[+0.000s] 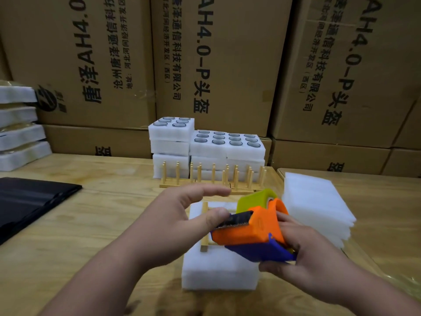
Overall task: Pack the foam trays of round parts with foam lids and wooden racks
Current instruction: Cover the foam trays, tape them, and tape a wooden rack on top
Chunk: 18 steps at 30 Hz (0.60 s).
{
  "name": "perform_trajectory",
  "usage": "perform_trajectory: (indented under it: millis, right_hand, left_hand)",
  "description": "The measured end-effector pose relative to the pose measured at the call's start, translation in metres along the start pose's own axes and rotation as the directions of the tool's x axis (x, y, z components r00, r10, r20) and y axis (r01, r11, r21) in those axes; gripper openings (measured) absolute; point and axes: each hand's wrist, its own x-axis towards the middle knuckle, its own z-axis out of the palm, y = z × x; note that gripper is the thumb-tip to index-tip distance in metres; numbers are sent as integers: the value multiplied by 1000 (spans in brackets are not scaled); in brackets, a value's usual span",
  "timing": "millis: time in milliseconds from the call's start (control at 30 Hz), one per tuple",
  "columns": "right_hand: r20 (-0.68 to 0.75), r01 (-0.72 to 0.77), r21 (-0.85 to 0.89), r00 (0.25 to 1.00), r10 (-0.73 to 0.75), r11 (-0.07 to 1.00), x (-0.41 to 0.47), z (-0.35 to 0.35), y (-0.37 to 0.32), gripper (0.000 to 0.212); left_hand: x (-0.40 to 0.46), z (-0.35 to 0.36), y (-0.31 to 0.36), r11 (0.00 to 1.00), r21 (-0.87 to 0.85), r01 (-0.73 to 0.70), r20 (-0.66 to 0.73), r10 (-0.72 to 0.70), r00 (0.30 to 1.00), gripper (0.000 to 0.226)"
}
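A white foam pack (216,270) lies on the table in front of me with a wooden rack (205,226) flat on top of it. Over it my right hand (303,249) grips an orange, blue and green tape dispenser (255,226). My left hand (182,215) is beside the dispenser's toothed blade, thumb at the blade edge, fingers stretched out above. Whether the thumb pinches tape I cannot tell. Behind stand stacked foam trays (225,147) of round parts and an upright wooden rack (211,179).
A pile of foam lids (316,206) lies to the right. A black sheet (29,201) lies at the left, with wrapped foam packs (20,133) stacked behind it. Cardboard boxes (227,65) form a wall at the back of the wooden table (102,224).
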Motion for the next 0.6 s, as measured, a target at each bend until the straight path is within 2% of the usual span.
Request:
perform_trajectory:
  millis: [133, 367, 500, 600]
  right_hand:
    - [-2, 68, -43, 998, -68, 997, -6, -1, -1, 43]
    - [11, 51, -99, 999, -50, 994, -16, -3, 6, 56]
    - [7, 49, -123, 999, -48, 991, -17, -3, 7, 60]
    - [29, 10, -135, 1000, -6, 991, -18, -3, 9, 64]
  left_hand:
    - [2, 2, 7, 998, 26, -58, 92, 56, 994, 36]
    - [3, 3, 7, 994, 44, -95, 116, 89, 989, 27]
    - [3, 0, 5, 987, 134, -89, 120, 73, 990, 29]
    - [5, 3, 6, 980, 178, -88, 132, 65, 989, 13]
